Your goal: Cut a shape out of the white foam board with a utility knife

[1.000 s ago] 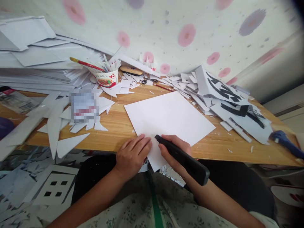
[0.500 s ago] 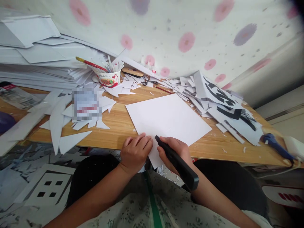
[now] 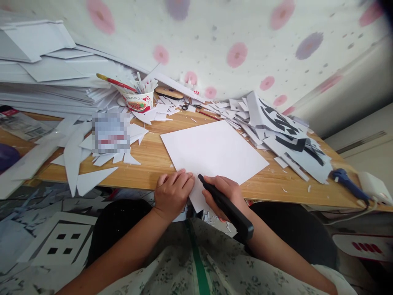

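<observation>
A white foam board (image 3: 211, 151) lies flat and diagonal on the wooden desk, its near corner sticking out over the front edge. My left hand (image 3: 173, 192) is curled over the board's lower left edge, with its thumb hidden. In my right hand (image 3: 225, 192) is a black utility knife (image 3: 230, 211), its thick end slanting back over my wrist. The knife's tip points at the board close to my left fingers. I cannot make out the blade.
Left lie stacked white sheets (image 3: 46, 94), cut scraps (image 3: 95, 180) and a paper tub (image 3: 139, 102) of strips. Scissors (image 3: 190, 107) rest at the back. Black-marked pieces (image 3: 285, 127) pile up right, near a blue glue gun (image 3: 350, 186) and white power strip (image 3: 373, 188).
The whole view has shifted slightly, so the desk things sit a little further left. Both hands keep nearly the same pose on the board and the knife.
</observation>
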A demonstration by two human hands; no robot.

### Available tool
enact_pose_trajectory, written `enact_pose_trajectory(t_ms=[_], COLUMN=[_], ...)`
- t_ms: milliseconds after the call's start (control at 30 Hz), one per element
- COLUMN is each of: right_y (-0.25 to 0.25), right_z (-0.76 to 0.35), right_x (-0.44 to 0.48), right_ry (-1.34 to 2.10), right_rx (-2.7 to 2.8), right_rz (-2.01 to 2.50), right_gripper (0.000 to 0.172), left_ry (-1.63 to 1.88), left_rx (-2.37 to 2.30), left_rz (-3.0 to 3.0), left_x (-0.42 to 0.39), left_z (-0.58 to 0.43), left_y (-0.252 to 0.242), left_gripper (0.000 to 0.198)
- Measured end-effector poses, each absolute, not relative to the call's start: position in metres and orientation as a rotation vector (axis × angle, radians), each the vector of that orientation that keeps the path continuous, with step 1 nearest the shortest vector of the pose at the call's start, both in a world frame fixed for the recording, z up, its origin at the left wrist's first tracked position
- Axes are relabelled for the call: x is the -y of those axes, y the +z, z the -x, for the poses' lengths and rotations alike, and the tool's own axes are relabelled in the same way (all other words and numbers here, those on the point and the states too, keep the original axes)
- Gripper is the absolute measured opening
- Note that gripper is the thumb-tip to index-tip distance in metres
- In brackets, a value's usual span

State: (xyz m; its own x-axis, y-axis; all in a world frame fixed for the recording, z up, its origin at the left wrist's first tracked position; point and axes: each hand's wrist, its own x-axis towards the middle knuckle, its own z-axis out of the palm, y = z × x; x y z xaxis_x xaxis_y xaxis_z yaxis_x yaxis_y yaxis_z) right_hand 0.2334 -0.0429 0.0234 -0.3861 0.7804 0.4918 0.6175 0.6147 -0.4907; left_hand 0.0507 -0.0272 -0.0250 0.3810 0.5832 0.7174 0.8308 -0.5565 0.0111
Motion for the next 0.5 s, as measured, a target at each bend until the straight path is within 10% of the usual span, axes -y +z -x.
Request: enact_pose_trajectory(t_ms=[500], right_y=[0.021], right_z=[-0.249], right_x=[0.045], right_ry=[0.308], right_rx=[2.200], right_rz=[0.927], right_gripper=[0.029], left_ry=[-0.987], left_rx=[1.246], left_rz=[2.258], left_x=[0.027], left_z=[-0.052], left_y=[-0.026], left_gripper=[0.007])
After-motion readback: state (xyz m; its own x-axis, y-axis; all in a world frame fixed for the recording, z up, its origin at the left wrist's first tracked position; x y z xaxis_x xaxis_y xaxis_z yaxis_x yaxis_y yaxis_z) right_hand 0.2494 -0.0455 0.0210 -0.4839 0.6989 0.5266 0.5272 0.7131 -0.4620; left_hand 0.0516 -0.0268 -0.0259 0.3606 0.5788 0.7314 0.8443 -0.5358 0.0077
